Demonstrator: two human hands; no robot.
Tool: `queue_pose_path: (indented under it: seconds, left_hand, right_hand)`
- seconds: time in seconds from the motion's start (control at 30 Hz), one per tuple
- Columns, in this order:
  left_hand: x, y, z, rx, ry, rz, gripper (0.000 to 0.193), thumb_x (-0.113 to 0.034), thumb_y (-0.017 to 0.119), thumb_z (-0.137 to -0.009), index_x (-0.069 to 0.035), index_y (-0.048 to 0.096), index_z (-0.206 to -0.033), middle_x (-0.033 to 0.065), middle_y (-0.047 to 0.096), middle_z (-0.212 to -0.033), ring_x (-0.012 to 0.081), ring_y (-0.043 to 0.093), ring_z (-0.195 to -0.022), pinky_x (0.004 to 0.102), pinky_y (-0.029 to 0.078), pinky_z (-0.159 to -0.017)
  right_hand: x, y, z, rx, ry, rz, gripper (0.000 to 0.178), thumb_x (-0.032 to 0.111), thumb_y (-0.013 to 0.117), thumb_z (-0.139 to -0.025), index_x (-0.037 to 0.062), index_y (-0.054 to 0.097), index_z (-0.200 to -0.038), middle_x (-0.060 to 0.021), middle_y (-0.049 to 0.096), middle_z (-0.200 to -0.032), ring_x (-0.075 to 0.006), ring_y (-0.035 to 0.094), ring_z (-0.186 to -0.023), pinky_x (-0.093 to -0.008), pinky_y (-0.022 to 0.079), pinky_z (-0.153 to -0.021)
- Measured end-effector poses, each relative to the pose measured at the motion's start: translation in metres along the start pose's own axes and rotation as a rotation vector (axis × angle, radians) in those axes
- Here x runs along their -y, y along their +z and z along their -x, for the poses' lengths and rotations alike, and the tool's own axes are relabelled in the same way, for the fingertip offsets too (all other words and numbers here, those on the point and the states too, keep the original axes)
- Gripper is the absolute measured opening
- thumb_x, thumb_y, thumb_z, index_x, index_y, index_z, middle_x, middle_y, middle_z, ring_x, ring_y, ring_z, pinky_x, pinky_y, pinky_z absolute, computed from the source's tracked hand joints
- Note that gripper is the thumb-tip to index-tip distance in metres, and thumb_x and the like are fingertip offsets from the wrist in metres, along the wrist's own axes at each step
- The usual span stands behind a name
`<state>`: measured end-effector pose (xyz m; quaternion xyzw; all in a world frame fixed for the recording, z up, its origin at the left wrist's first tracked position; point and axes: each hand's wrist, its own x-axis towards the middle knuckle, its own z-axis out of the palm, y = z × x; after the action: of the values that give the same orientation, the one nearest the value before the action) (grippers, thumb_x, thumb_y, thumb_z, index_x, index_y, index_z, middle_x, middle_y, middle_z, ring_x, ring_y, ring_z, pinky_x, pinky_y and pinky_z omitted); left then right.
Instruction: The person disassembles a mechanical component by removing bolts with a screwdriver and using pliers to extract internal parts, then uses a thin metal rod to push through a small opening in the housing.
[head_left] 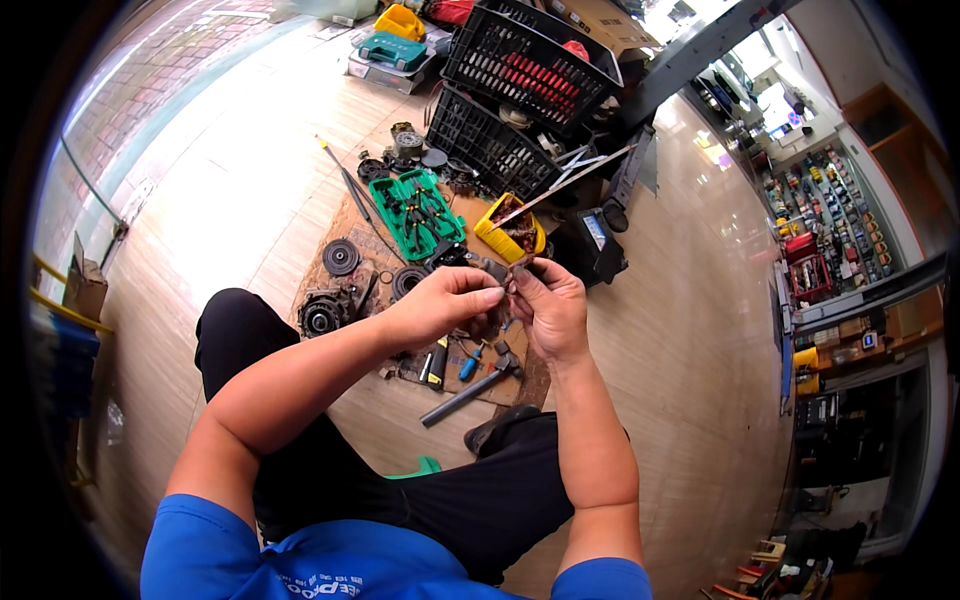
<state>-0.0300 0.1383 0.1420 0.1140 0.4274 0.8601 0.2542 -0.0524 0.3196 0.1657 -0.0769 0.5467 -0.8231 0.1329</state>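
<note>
My left hand [455,303] and my right hand [550,308] meet above a cardboard sheet [400,345]. Both have thumb and fingers pinched together around a small brownish piece, mostly covered by the fingertips and too small to name. Just beyond them stands a yellow tub [537,238] with dark reddish bits inside. Below the hands lie a hammer [470,394], a blue-handled screwdriver [469,364] and a yellow-and-black handled tool [437,364]. To the left are a dark pulley-like machine part [322,316] and a dark ribbed wheel [341,257].
An open green tool case [440,196] with pliers lies past my left hand. Stacked black crates [490,140] rise at the back. A dark box [597,255] stands right of the tub. My bent legs frame the cardboard, and a green piece [425,467] lies between them.
</note>
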Motion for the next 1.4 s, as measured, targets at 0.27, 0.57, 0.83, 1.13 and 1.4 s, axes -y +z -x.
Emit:
queue_pose_path:
  seconds: [0.27, 0.57, 0.83, 1.13, 1.4]
  left_hand:
    - [0.005, -0.008, -0.002, -0.005, 0.127, -0.257, 0.022, -0.020, 0.055, -0.099, 0.000, 0.062, -0.095, 0.0029, 0.062, -0.077, 0.0096, 0.056, -0.065, 0.0253, 0.048, -0.060]
    - [-0.009, -0.013, -0.006, -0.107, 0.061, -0.393, 0.030, -0.027, 0.063, -0.095, 0.003, 0.066, -0.098, 0.0098, 0.068, -0.083, 0.0154, 0.065, -0.073, 0.0283, 0.052, -0.067]
    - [-0.027, -0.008, 0.001, -0.315, 0.300, -1.084, 0.018, -0.015, 0.071, -0.086, 0.003, 0.068, -0.089, 0.0101, 0.064, -0.067, 0.0143, 0.059, -0.060, 0.0298, 0.047, -0.056]
    - [-0.031, -0.004, 0.007, -0.217, 0.354, -1.211, 0.014, -0.012, 0.070, -0.085, 0.002, 0.065, -0.086, 0.0154, 0.062, -0.072, 0.0270, 0.061, -0.066, 0.0338, 0.048, -0.063]
    - [-0.034, -0.009, 0.004, -0.131, 0.246, -1.019, 0.011, -0.008, 0.067, -0.085, 0.001, 0.065, -0.091, 0.0163, 0.061, -0.075, 0.0233, 0.060, -0.067, 0.0341, 0.047, -0.063]
  right_hand:
    - [0.002, -0.003, 0.001, 0.088, 0.028, -0.036, 0.012, 0.005, 0.065, -0.091, -0.0027, 0.065, -0.101, -0.0075, 0.064, -0.078, -0.0067, 0.045, -0.052, -0.0200, 0.034, -0.048]
    - [0.006, 0.009, 0.001, -0.019, -0.033, 0.394, 0.013, 0.007, 0.067, -0.090, -0.0026, 0.069, -0.099, -0.0017, 0.065, -0.076, -0.0075, 0.055, -0.062, -0.0221, 0.043, -0.055]
    - [0.009, 0.021, 0.010, 0.113, -0.368, 1.167, 0.014, 0.006, 0.068, -0.081, 0.0014, 0.069, -0.094, -0.0149, 0.066, -0.084, -0.0318, 0.065, -0.077, -0.0362, 0.050, -0.067]
    - [0.000, 0.015, 0.010, 0.170, -0.315, 1.086, 0.015, 0.005, 0.066, -0.080, 0.0019, 0.071, -0.094, -0.0141, 0.068, -0.084, -0.0276, 0.066, -0.076, -0.0343, 0.051, -0.068]
    - [-0.005, 0.011, 0.008, 0.150, -0.022, 0.814, 0.017, 0.011, 0.066, -0.086, -0.0027, 0.069, -0.096, -0.0112, 0.068, -0.075, -0.0133, 0.062, -0.067, -0.0298, 0.049, -0.065]
